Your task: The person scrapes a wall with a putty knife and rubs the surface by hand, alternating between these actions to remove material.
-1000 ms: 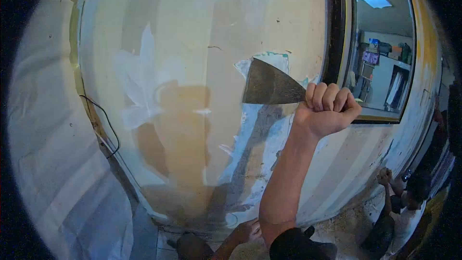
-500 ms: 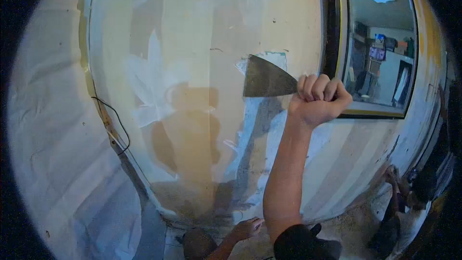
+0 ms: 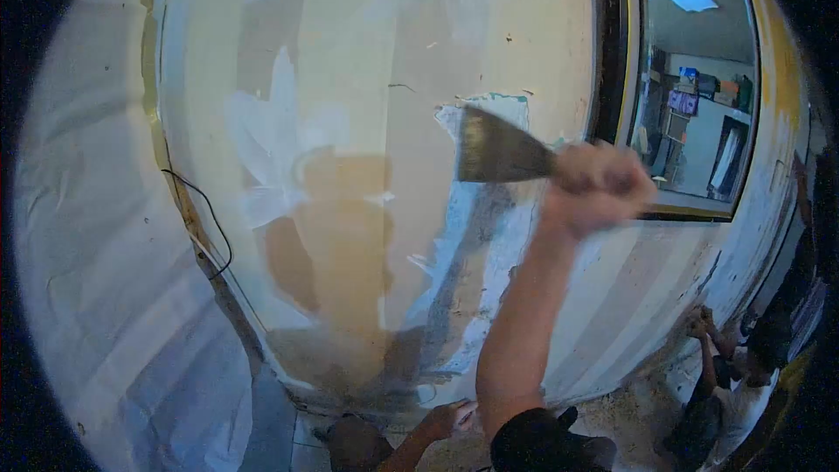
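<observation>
My right hand is wrapped around the handle of a wide putty knife and is smeared by motion. The handle is hidden in the fist. The blade points left and overlaps a patch of bare, bluish-white wall with ragged edges, where the surface layer is gone. Low in the view, my left hand is closed near my knee, close to the foot of the wall. A small pale bit shows at its fingertips; I cannot tell what it is.
A dark-framed window is right of the putty knife. Pale sheeting covers the left side, and a thin black cable hangs at its edge. At the lower right, another person is low beside the wall, hands raised toward it.
My right hand and the putty knife have shifted slightly right and down relative to the wall, uncovering more of the bare patch's upper left. The view has turned a little. My left hand stays low.
</observation>
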`<state>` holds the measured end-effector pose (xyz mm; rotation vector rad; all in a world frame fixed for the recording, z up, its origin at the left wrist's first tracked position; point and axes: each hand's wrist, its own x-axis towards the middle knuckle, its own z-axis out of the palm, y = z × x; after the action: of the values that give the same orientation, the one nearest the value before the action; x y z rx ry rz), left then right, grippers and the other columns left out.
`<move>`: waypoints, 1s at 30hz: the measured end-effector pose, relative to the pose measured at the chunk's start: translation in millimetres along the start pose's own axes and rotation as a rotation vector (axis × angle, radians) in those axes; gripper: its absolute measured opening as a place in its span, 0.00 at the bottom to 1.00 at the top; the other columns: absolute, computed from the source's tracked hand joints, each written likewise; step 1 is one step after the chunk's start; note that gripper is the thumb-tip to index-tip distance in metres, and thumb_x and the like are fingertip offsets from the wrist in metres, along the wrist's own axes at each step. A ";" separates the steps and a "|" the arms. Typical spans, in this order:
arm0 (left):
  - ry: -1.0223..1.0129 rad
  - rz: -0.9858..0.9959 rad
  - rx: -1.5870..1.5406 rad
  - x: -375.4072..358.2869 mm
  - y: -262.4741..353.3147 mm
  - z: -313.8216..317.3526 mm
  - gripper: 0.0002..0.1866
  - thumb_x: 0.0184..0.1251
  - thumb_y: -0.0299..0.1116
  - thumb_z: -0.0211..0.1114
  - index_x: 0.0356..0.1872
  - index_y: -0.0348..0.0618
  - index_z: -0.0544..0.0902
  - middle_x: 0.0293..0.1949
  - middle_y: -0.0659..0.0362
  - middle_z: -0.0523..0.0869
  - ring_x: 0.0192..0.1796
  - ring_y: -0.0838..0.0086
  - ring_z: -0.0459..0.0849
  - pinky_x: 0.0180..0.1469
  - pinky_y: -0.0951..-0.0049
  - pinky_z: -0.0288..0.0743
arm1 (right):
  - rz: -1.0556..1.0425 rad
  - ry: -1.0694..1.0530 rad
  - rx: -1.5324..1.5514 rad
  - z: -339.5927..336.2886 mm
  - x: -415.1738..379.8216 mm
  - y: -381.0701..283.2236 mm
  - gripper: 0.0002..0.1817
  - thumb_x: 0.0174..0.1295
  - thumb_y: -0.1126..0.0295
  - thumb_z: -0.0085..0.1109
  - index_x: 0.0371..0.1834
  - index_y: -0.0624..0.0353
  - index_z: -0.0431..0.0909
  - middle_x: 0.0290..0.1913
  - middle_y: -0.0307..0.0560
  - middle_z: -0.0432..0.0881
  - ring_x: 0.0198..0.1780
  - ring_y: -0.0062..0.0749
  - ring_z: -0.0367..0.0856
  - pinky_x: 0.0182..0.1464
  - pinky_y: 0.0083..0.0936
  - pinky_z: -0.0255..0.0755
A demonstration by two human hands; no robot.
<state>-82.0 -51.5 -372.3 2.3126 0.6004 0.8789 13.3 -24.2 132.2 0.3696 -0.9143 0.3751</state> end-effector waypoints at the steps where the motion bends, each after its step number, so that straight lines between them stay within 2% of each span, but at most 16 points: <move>1: -0.008 -0.008 -0.003 0.8 23.8 -15.5 0.18 0.67 0.35 0.58 0.56 0.40 0.75 0.43 0.48 0.80 0.39 0.51 0.83 0.40 0.56 0.78 | 0.082 -0.013 0.044 4.0 -4.8 19.2 0.21 0.66 0.57 0.36 0.14 0.44 0.49 0.10 0.30 0.48 0.12 0.19 0.43 0.16 0.22 0.40; 2: -0.149 -0.189 -0.045 10.6 69.2 -48.6 0.18 0.67 0.34 0.58 0.56 0.40 0.75 0.43 0.48 0.80 0.39 0.51 0.83 0.39 0.56 0.77 | 0.084 -0.007 0.039 4.5 -6.6 15.4 0.21 0.66 0.57 0.36 0.14 0.44 0.49 0.10 0.30 0.48 0.12 0.19 0.43 0.16 0.22 0.40; 4: -0.276 -0.363 -0.078 16.3 75.0 -59.2 0.18 0.66 0.33 0.58 0.56 0.40 0.75 0.44 0.48 0.80 0.38 0.50 0.83 0.39 0.56 0.77 | -0.011 -0.040 -0.037 15.0 -9.3 4.8 0.22 0.66 0.56 0.37 0.14 0.44 0.47 0.10 0.31 0.47 0.12 0.20 0.42 0.15 0.22 0.39; 5: -0.218 -0.199 0.000 12.2 44.6 -39.6 0.19 0.66 0.33 0.57 0.56 0.40 0.75 0.44 0.48 0.80 0.38 0.51 0.83 0.39 0.56 0.77 | -0.001 -0.085 0.179 10.4 -6.4 -11.6 0.22 0.66 0.56 0.37 0.14 0.45 0.47 0.10 0.31 0.47 0.12 0.20 0.41 0.15 0.22 0.38; 6: -0.154 -0.149 -0.001 9.2 40.9 -34.5 0.19 0.66 0.33 0.58 0.57 0.40 0.75 0.44 0.48 0.80 0.37 0.51 0.82 0.38 0.56 0.77 | 0.004 -0.090 0.189 9.2 -4.4 -8.2 0.22 0.66 0.56 0.37 0.14 0.45 0.47 0.10 0.31 0.47 0.12 0.20 0.41 0.15 0.22 0.38; 8: -0.025 -0.048 0.008 3.6 32.5 -24.3 0.19 0.65 0.33 0.58 0.57 0.41 0.74 0.45 0.49 0.80 0.37 0.51 0.82 0.38 0.57 0.76 | -0.008 0.040 0.052 1.8 -3.4 2.0 0.22 0.67 0.58 0.36 0.14 0.47 0.49 0.09 0.32 0.49 0.11 0.20 0.42 0.14 0.23 0.40; 9: -0.039 -0.028 -0.008 3.4 28.8 -22.5 0.19 0.65 0.33 0.58 0.57 0.41 0.74 0.45 0.49 0.80 0.37 0.51 0.82 0.38 0.57 0.76 | 0.044 -0.069 0.036 3.7 -6.7 18.6 0.22 0.67 0.57 0.37 0.14 0.46 0.49 0.09 0.31 0.49 0.11 0.19 0.41 0.14 0.21 0.39; 14: -0.091 -0.026 -0.034 3.1 25.3 -17.7 0.19 0.65 0.32 0.58 0.57 0.41 0.74 0.48 0.48 0.80 0.42 0.51 0.82 0.42 0.57 0.76 | -0.068 0.017 0.157 7.2 -6.7 -8.1 0.22 0.67 0.57 0.37 0.14 0.47 0.47 0.09 0.32 0.47 0.11 0.20 0.40 0.15 0.21 0.38; 16: -0.113 -0.024 -0.018 2.8 38.0 -28.5 0.19 0.66 0.32 0.59 0.57 0.41 0.74 0.49 0.48 0.80 0.43 0.51 0.82 0.43 0.57 0.76 | -0.046 0.080 -0.017 8.9 -10.6 8.0 0.22 0.66 0.58 0.36 0.14 0.46 0.47 0.09 0.31 0.46 0.11 0.19 0.39 0.15 0.21 0.38; 18: -0.194 -0.060 0.004 7.2 50.0 -38.5 0.19 0.66 0.32 0.59 0.57 0.42 0.74 0.50 0.48 0.80 0.45 0.51 0.82 0.44 0.57 0.76 | -0.021 0.073 -0.014 11.9 -7.9 0.6 0.22 0.66 0.58 0.36 0.14 0.45 0.47 0.09 0.30 0.46 0.11 0.18 0.39 0.15 0.20 0.38; 20: -0.318 -0.108 0.108 7.3 45.0 -38.3 0.19 0.66 0.32 0.59 0.57 0.41 0.74 0.50 0.47 0.80 0.45 0.50 0.82 0.44 0.57 0.76 | -0.077 0.129 0.127 10.2 -7.2 -14.9 0.21 0.64 0.61 0.37 0.13 0.45 0.45 0.10 0.32 0.46 0.12 0.19 0.38 0.15 0.20 0.40; 22: -0.133 -0.052 -0.041 2.3 13.8 -4.2 0.19 0.66 0.34 0.59 0.57 0.41 0.74 0.49 0.46 0.80 0.46 0.48 0.82 0.43 0.55 0.76 | -0.107 0.124 0.100 4.1 -7.3 -9.2 0.21 0.64 0.61 0.37 0.13 0.45 0.45 0.10 0.32 0.46 0.12 0.19 0.38 0.15 0.20 0.40; 25: -0.133 -0.108 -0.144 0.5 14.5 1.0 0.18 0.67 0.37 0.60 0.55 0.41 0.74 0.47 0.44 0.80 0.46 0.47 0.81 0.44 0.54 0.76 | 0.004 0.118 0.033 12.0 -12.4 6.9 0.21 0.64 0.61 0.36 0.12 0.45 0.46 0.08 0.32 0.48 0.11 0.19 0.41 0.15 0.19 0.40; 28: -0.125 -0.052 -0.118 6.0 2.1 2.7 0.18 0.67 0.37 0.60 0.54 0.40 0.74 0.47 0.42 0.79 0.46 0.47 0.82 0.44 0.54 0.75 | -0.117 0.151 0.108 0.9 -10.0 -19.0 0.22 0.66 0.59 0.37 0.14 0.46 0.46 0.09 0.33 0.46 0.11 0.20 0.39 0.15 0.21 0.39; 30: -0.140 -0.011 -0.099 1.6 -4.9 6.6 0.18 0.67 0.37 0.60 0.53 0.39 0.74 0.47 0.41 0.79 0.46 0.47 0.82 0.45 0.53 0.75 | -0.093 0.195 0.123 0.6 -8.0 9.0 0.22 0.66 0.60 0.37 0.14 0.46 0.46 0.09 0.33 0.45 0.11 0.20 0.38 0.15 0.21 0.38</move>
<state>-77.2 -49.4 -378.9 2.2567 0.4979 0.7189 4.3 -17.9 127.4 0.4778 -0.6828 0.3763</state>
